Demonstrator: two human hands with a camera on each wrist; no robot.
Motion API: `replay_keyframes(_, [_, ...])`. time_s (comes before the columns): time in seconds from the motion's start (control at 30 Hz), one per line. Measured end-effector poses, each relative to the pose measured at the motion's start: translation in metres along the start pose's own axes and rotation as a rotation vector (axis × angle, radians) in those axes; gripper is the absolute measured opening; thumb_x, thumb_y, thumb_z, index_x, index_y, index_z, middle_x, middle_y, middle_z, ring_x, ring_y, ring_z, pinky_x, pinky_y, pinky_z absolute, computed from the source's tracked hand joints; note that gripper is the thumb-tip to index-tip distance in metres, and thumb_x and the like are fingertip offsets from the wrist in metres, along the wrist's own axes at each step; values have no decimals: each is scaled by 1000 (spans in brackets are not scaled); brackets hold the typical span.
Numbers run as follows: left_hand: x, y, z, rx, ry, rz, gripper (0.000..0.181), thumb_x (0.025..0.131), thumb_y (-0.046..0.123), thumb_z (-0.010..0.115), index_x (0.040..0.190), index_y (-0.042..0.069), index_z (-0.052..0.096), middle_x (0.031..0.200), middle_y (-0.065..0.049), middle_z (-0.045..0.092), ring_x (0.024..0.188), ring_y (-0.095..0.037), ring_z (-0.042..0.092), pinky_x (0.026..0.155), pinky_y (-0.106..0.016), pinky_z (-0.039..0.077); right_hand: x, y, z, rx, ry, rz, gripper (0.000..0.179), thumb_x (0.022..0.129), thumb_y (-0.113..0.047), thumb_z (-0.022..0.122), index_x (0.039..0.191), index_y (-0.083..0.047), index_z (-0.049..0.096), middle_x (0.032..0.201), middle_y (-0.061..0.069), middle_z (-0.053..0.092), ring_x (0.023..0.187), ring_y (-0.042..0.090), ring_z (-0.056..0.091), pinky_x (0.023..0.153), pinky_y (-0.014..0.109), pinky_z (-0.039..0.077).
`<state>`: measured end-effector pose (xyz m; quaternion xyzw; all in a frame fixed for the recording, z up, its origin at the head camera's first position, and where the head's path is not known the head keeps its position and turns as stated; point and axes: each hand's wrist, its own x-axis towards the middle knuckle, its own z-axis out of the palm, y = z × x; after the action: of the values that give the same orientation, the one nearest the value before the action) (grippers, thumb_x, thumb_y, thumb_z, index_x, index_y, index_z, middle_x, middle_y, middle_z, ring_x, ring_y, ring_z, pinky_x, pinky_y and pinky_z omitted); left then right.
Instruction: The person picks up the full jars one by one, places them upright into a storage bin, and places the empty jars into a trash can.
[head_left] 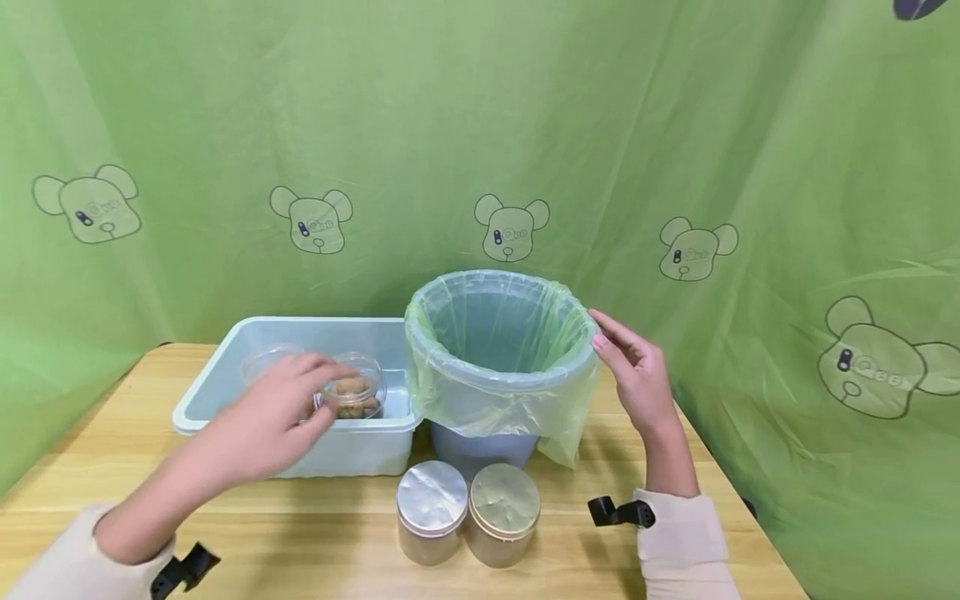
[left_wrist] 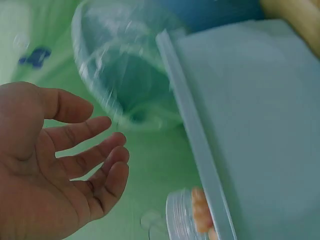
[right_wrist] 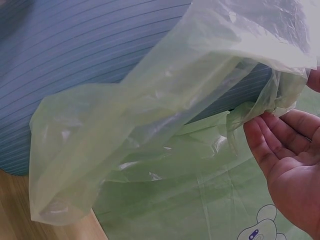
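My left hand (head_left: 288, 412) hovers over the near side of a pale blue tub (head_left: 345, 450); its palm (left_wrist: 40, 170) holds nothing and the fingers bend loosely. Close to its fingertips in the tub is a clear round jar (head_left: 360, 400) with brown, nut-like pieces (head_left: 352, 386). My right hand (head_left: 637, 379) touches the right rim of a blue bin (head_left: 487, 446), lined with a thin green plastic bag (head_left: 573, 400). In the right wrist view, its nearly straight fingers (right_wrist: 260, 140) rest against the bag's crumpled edge, thumb apart from them.
Two round canisters with foil-like tops, one silver (head_left: 431, 500) and one duller gold (head_left: 505, 504), stand before the bin on the wooden table (head_left: 337, 550). Another clear round container (head_left: 262, 360) is in the tub's left part. A green printed curtain (head_left: 420, 125) hangs behind.
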<state>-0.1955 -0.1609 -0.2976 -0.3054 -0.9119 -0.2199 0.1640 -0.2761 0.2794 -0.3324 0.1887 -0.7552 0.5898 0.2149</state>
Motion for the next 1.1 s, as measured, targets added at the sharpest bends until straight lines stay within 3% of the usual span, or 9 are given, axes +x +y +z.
replay_keyframes(0.3, [6, 24, 32, 107, -102, 187, 41, 92, 7, 61, 133, 5, 64, 123, -7, 63, 117, -25, 57, 100, -46, 51, 1, 0, 2, -1, 7, -9, 45, 104, -18, 59, 144, 2, 56, 145, 24, 55, 123, 9, 59, 101, 17, 46])
replay_keyframes(0.57, [8, 37, 61, 144, -192, 289, 42, 93, 9, 60, 135, 8, 63, 121, -2, 62, 101, -18, 52, 87, -35, 50, 0, 0, 2, -12, 23, -5, 44, 104, -18, 60, 143, 1, 57, 144, 23, 56, 122, 8, 59, 101, 17, 47])
replay_keyframes(0.73, [7, 39, 77, 200, -234, 355, 42, 97, 19, 61, 137, 9, 61, 123, -2, 60, 100, -18, 53, 88, -35, 49, 1, 1, 2, -8, 21, -7, 44, 104, -18, 60, 143, 1, 57, 144, 23, 56, 122, 9, 59, 101, 17, 46])
replay_keyframes(0.9, [3, 37, 94, 237, -287, 382, 52, 101, 40, 58, 145, 12, 55, 136, -7, 57, 116, -23, 53, 98, -40, 50, 1, 1, 2, 8, 22, -11, 44, 104, -18, 60, 143, 2, 57, 144, 22, 56, 122, 9, 59, 101, 17, 46])
replay_keyframes(1.1, [-1, 32, 110, 201, -322, 385, 67, 103, 58, 47, 153, 14, 46, 149, -12, 50, 122, -26, 50, 99, -43, 50, 1, 0, 2, 1, 25, -16, 44, 104, -17, 60, 143, 2, 57, 144, 23, 56, 122, 9, 59, 101, 17, 47])
